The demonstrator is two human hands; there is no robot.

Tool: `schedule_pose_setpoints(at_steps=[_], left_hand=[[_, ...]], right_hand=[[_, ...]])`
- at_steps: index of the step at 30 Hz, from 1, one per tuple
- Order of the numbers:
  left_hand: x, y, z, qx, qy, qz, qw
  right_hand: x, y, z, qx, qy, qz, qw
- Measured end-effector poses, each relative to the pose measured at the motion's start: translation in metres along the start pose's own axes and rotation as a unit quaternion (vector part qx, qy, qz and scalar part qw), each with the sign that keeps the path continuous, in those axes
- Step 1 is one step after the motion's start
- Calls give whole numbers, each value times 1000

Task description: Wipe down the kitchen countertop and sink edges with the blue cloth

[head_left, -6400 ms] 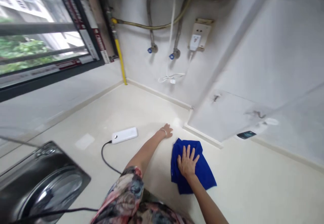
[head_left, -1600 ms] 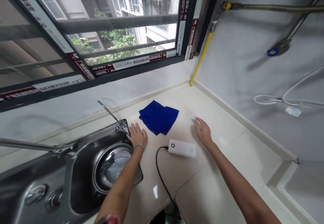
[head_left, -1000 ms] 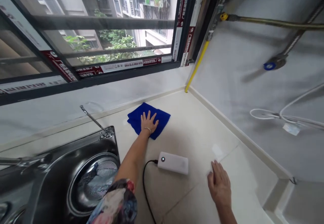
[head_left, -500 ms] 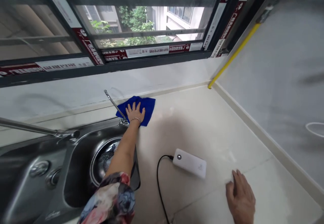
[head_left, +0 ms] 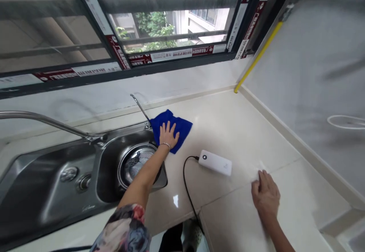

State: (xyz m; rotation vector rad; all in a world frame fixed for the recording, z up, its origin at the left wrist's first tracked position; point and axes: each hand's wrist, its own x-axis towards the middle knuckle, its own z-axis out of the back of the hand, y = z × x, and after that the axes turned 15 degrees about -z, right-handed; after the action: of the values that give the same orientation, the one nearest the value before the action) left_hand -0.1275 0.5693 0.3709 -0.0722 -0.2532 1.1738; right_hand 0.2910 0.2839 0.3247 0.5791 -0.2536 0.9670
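Observation:
My left hand [head_left: 169, 135] lies flat with spread fingers on a blue cloth [head_left: 184, 127]. The cloth is spread on the pale countertop [head_left: 216, 119] by the sink's back right corner, beside a thin small tap [head_left: 140, 106]. A bracelet circles the left wrist. On the right, my right hand [head_left: 265, 194] rests on the countertop with its fingers stretched forward and close together; it grips nothing visible. Between the hands lies a white power bank [head_left: 216, 163] with a black cable [head_left: 187, 185] plugged into its left end.
At left is a steel double-bowl sink [head_left: 99, 183] with a larger tap [head_left: 51, 121]. A strainer-like metal bowl [head_left: 123, 166] sits in its right bowl, partly behind my arm. A yellow pipe [head_left: 258, 60] stands in the back corner. A window [head_left: 171, 27] is above the counter.
My left hand and the cloth have moved right and towards me, away from the wall and small tap. The view has shifted, showing more of the sink. My right hand stays on the countertop.

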Motion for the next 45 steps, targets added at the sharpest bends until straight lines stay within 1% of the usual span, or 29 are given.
schedule_pose_setpoints(at_steps=[3,5,7,10,12,15,19,22,24,27,31,33,36,38,41,43,45], left_hand=[[-34,-16,5,9,16,-37,999],[-48,-22,8,15,29,-45,998],[-52,-25,11,18,42,-42,998],[-44,-25,14,18,54,-19,998],[-31,-24,14,22,50,11,998],[-2,-22,8,32,33,74,996],[49,-21,-2,41,-2,174,984],[88,-21,-10,49,-41,255,965],[113,-20,-14,49,-57,296,952],[145,-16,-18,40,-65,332,940],[180,-13,-22,35,-73,340,937],[193,-20,-26,34,-65,327,942],[208,-47,-36,33,-36,266,963],[214,-73,-45,26,-14,192,981],[222,-114,-58,2,13,49,999],[227,-137,-64,-19,29,-43,998],[231,-156,-68,-38,45,-111,992]], right_hand=[[-2,1,-2,10,-10,8,1000],[-2,2,-4,16,-17,19,1000],[-3,3,-5,21,-20,21,999],[-2,5,-5,25,-9,11,1000],[-2,7,-3,25,2,-1,1000],[-2,9,-1,29,16,-14,999],[-1,10,2,28,41,-26,998],[-1,12,4,21,50,-43,998],[0,13,5,16,48,-46,998],[1,13,5,16,42,-32,998],[2,12,5,17,42,-15,999],[2,12,6,13,44,-15,999],[3,14,8,3,46,-27,999],[4,15,9,1,45,-26,999],[4,16,8,-1,39,-15,999],[4,16,8,-2,36,-10,999],[4,16,7,-4,36,-7,999]])
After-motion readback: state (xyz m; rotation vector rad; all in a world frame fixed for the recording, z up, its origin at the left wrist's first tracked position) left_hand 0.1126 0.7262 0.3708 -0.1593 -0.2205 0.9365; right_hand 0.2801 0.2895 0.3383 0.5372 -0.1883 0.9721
